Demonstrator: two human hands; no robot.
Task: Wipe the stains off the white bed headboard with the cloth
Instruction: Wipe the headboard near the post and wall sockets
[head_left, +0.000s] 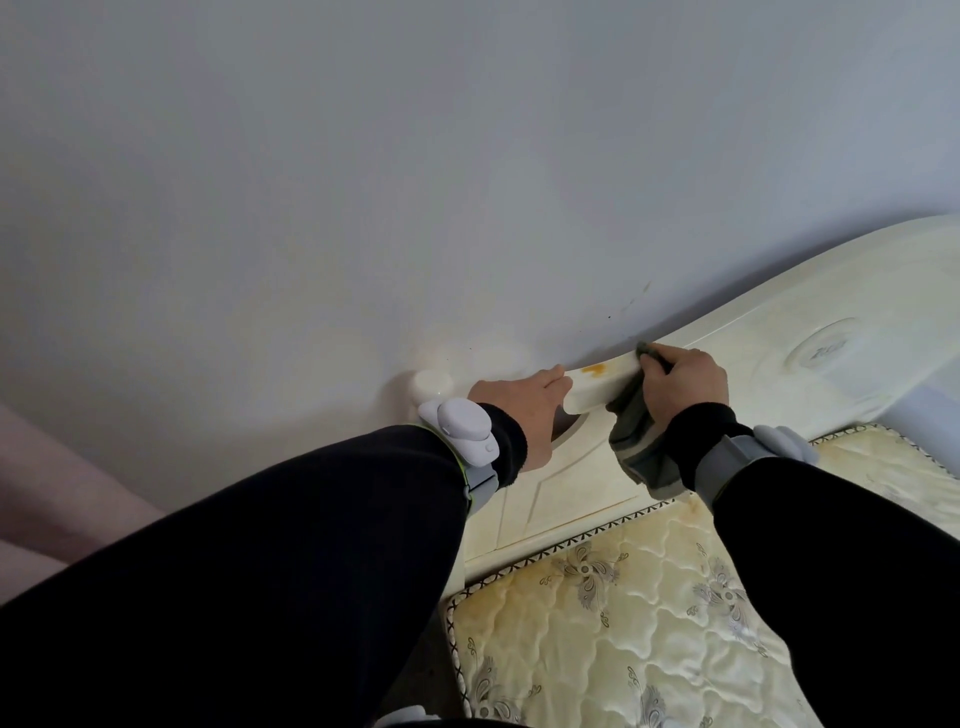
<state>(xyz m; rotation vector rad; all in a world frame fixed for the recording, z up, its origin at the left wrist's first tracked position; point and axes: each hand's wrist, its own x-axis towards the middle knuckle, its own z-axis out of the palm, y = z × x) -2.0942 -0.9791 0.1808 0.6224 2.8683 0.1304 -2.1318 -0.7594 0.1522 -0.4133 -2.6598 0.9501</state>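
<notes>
The only marking in view is a raised emblem inside an oval medallion (825, 351) carved into the headboard (769, 374), and it is too blurred to read. The headboard is a cream-white panelled piece with a curving top rail, standing against a plain pale grey wall (415, 182) that shows a few small dark specks just above the rail. An orange-yellow stain (594, 370) sits on the top rail between the two hands. The left hand (519, 410) grips the rail just left of the stain, fingers hooked over its far edge beside an open cut-out in the panel. The right hand (681, 379) clutches a grey cloth (640, 447), pressing a bunched part of it onto the rail just right of the stain while the rest hangs down the front of the panel. Both arms wear black sleeves with pale wrist devices (462, 431). A rounded post cap (431, 385) ends the headboard on the left. Below lies a bare quilted mattress (649, 623), yellowed in patches, with grey floral motifs and a patterned border trim. Pinkish fabric (52, 493) shows at the far left.
</notes>
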